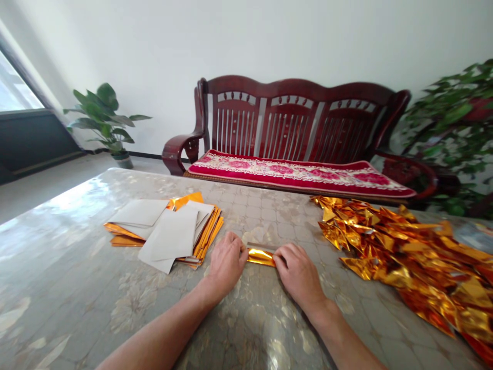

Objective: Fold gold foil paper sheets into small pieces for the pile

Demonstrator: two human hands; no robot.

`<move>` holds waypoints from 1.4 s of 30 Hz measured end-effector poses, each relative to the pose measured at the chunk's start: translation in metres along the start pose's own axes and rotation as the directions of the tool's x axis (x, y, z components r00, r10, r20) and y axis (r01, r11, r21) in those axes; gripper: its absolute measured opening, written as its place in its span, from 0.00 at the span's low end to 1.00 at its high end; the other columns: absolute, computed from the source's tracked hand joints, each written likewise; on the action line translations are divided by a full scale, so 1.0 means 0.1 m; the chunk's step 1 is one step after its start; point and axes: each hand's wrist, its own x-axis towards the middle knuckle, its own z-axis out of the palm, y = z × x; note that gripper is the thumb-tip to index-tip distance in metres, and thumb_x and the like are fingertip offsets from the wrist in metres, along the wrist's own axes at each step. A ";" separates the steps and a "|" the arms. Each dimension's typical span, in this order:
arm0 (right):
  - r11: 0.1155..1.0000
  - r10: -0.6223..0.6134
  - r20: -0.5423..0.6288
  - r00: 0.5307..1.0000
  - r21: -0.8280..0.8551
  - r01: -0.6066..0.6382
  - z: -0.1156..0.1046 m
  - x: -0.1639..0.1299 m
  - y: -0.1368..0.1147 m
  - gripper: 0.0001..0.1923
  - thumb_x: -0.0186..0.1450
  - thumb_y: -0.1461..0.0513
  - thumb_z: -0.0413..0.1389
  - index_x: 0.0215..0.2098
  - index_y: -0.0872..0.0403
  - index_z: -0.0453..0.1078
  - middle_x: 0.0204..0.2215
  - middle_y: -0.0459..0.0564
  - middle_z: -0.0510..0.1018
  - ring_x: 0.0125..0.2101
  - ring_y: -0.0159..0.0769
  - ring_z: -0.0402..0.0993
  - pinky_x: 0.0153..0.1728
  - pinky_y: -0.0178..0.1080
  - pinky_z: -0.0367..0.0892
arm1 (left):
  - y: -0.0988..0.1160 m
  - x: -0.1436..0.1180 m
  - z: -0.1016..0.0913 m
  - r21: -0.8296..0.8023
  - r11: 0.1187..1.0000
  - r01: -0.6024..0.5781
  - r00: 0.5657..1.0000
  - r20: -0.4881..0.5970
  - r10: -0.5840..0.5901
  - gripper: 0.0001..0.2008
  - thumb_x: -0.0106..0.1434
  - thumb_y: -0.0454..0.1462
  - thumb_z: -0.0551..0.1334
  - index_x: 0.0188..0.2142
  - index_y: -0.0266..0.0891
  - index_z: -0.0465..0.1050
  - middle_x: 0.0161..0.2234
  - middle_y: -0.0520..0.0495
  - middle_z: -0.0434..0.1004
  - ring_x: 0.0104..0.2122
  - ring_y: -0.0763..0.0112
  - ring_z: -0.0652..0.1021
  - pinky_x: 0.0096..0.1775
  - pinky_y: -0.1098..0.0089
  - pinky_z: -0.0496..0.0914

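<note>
Between my two hands, close to the table's middle, is a small folded strip of gold foil paper [261, 257], its shiny side showing. My left hand [228, 258] pinches its left end, thumb and fingers pressed together. At the other end my right hand [297, 267] grips the paper the same way. Left of my hands lies a stack of foil paper sheets [173, 234], mostly grey-white backs up with orange-gold edges showing. On the right spreads a large heap of folded gold foil pieces [408, 252].
A patterned, glossy cover lies over the table [127, 298]. Beyond its far edge stands a dark red wooden bench [288, 118] with a red floral seat cover [300, 172]. Potted plants stand at left [106, 121] and right. Clear plastic [475, 236] lies behind the heap.
</note>
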 end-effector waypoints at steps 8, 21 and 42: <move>1.000 -0.006 0.006 1.000 0.005 0.006 0.00 0.01 0.01 0.09 0.69 0.62 0.51 0.30 0.50 0.68 0.32 0.48 0.74 0.38 0.40 0.69 0.40 0.40 0.61 | 0.02 0.00 0.00 0.056 0.998 0.001 1.000 0.016 -0.002 0.07 0.68 0.36 0.57 0.34 0.39 0.72 0.40 0.45 0.73 0.40 0.65 0.75 0.41 0.68 0.66; 1.000 0.019 0.026 0.999 0.018 -0.019 0.01 -0.01 0.01 0.06 0.68 0.63 0.54 0.32 0.51 0.68 0.34 0.48 0.74 0.40 0.41 0.68 0.42 0.41 0.63 | 0.05 0.01 0.02 0.132 0.991 0.021 0.999 0.022 -0.024 0.09 0.69 0.37 0.55 0.36 0.39 0.72 0.41 0.44 0.73 0.39 0.65 0.76 0.39 0.68 0.67; 0.988 0.148 0.013 0.989 0.030 -0.148 0.06 0.00 0.11 0.05 0.64 0.59 0.59 0.38 0.51 0.73 0.36 0.48 0.76 0.40 0.42 0.70 0.43 0.41 0.63 | 0.07 0.04 -0.01 0.151 0.987 0.061 0.994 0.078 -0.073 0.08 0.68 0.38 0.56 0.37 0.39 0.73 0.43 0.46 0.73 0.41 0.66 0.77 0.40 0.69 0.66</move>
